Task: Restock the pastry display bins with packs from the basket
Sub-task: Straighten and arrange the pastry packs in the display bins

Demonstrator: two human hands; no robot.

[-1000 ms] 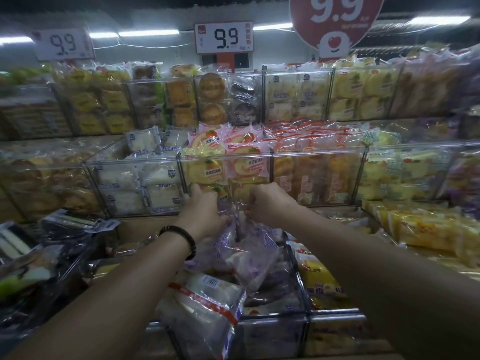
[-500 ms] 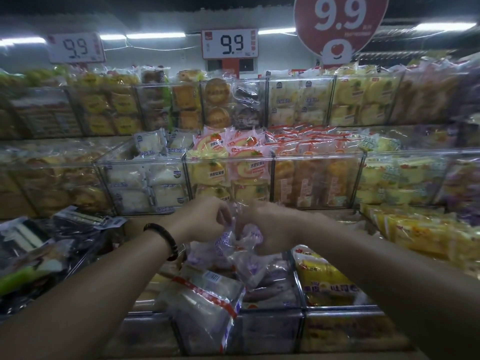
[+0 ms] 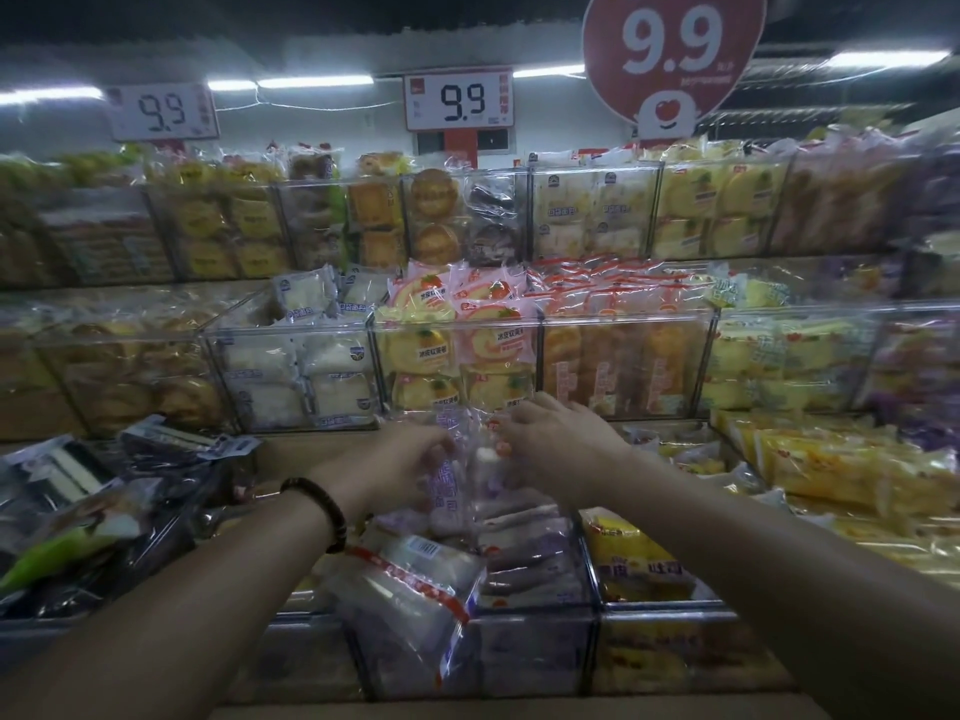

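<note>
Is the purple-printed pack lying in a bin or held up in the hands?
Held up: left hand and right hand both grip the purple-printed pack above the bin.

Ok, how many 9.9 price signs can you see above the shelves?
3: the left white sign, the centre white sign beside it, and the round red sign at top right. Others may be hidden.

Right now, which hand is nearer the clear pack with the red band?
Left. The left hand is just above the red-banded clear pack; the right hand is farther up and right. Both hold a purple-printed pack.
</note>
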